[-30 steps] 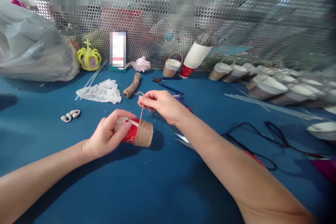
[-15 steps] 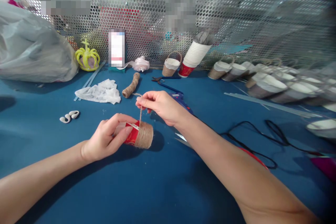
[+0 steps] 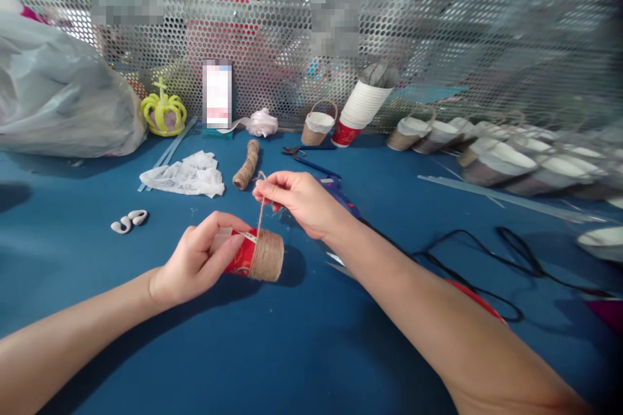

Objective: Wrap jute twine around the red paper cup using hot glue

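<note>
**Midway across the bench (image 3: 272,363): red paper cup (image 3: 239,264) half wrapped in jute twine (image 3: 268,258)**

So we've got the cup on its side, well in from the far edge, coils snug round its right-hand end. Our left hand (image 3: 195,256) is clamped on the red part; can't tell if the cup touches the bench. Our right hand (image 3: 259,189) has its fingertips pinched together on the loose strand (image 3: 261,214), taut above the coils. Toward the far edge there's a twine hank (image 3: 247,165), pliers (image 3: 314,161) and a blue glue gun (image 3: 337,190), partly hidden by that hand. Scissors (image 3: 339,263) poke out beside our right forearm. More twine-wrapped buckets (image 3: 503,162), a bit blurry, crowd the far right corner.
</note>
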Available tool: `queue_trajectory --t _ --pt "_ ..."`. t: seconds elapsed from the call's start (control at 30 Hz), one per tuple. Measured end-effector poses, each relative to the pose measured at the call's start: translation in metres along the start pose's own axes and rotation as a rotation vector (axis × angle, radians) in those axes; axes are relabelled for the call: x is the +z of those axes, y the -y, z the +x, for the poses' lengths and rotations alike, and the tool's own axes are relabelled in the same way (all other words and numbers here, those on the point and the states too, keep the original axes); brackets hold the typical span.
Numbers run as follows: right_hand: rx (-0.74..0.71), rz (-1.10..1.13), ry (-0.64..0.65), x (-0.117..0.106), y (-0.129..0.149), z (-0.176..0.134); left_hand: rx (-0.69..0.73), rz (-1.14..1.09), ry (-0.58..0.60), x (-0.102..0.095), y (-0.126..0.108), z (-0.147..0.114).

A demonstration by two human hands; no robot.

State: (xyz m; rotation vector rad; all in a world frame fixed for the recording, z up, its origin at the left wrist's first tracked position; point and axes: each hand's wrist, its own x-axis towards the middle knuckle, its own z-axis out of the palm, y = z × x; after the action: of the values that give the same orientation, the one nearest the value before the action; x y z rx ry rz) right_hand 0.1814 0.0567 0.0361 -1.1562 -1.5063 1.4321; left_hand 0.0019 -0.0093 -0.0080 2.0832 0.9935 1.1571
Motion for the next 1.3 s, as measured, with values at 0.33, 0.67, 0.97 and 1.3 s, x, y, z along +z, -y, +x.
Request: queue_trajectory --t 0.33,0.67,0.97,1.3 --pt "0.063 -0.021 0.033 0.003 -0.003 -0.002 0.21 0.07 -0.048 -0.003 -0.003 0.001" --pt "0.097 -0.082 0.096 0.006 -0.005 -0.003 0.381 0.101 -0.063 -0.004 -0.011 0.006" --pt "0.123 -0.08 0.161 0.009 -0.005 -0.006 0.384 0.216 -0.066 -0.008 -0.015 0.003" --pt "0.184 -0.101 0.165 0.007 -0.001 -0.004 0.509 0.267 -0.084 -0.008 -0.014 0.007"
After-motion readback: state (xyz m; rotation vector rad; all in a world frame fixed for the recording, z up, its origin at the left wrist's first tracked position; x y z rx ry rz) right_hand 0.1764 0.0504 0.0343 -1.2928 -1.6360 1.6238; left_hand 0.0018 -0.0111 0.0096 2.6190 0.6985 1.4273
